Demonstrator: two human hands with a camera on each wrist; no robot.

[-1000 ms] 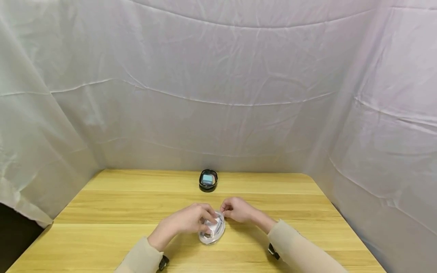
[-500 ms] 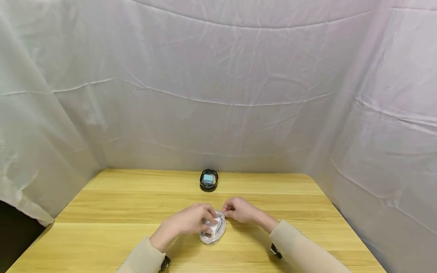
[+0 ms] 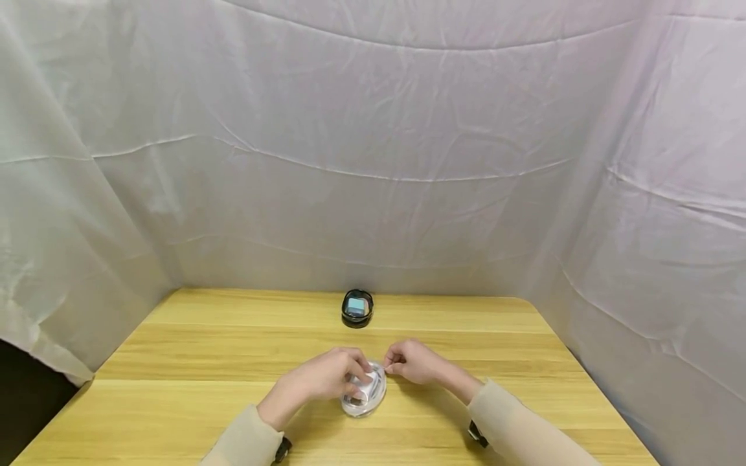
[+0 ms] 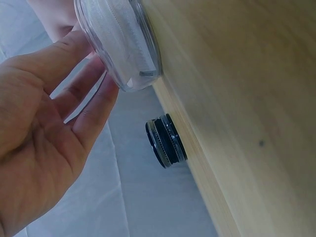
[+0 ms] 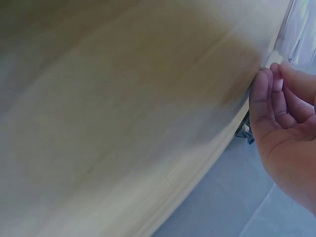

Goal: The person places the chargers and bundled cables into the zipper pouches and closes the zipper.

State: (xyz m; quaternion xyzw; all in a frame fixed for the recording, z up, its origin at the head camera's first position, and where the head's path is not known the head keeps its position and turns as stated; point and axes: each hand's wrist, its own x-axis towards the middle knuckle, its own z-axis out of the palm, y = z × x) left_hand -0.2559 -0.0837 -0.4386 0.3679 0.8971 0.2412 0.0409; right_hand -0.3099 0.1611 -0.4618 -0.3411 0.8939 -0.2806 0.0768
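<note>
A clear oval plastic container point(image 3: 379, 391) with white contents lies on the table in front of me. My left hand point(image 3: 317, 378) grips it from the left, fingers spread over its top. In the left wrist view the clear wall of the container point(image 4: 121, 44) stands against the thumb and fingertips. At the far right part of the rim, my right hand point(image 3: 415, 362) pinches a small pale strip point(image 5: 276, 58) between thumb and forefinger. The remaining fingers of that hand are curled in. Fingers hide part of the container's top.
Farther back on the wooden table point(image 3: 233, 336) stands a round black case point(image 3: 357, 320) with a light blue patch visible inside. Pale cloth curtains point(image 3: 373, 213) enclose the table at the back and sides.
My right hand has shifted slightly to the right, away from the container's rim. The left hand keeps its hold and the container has barely moved.
</note>
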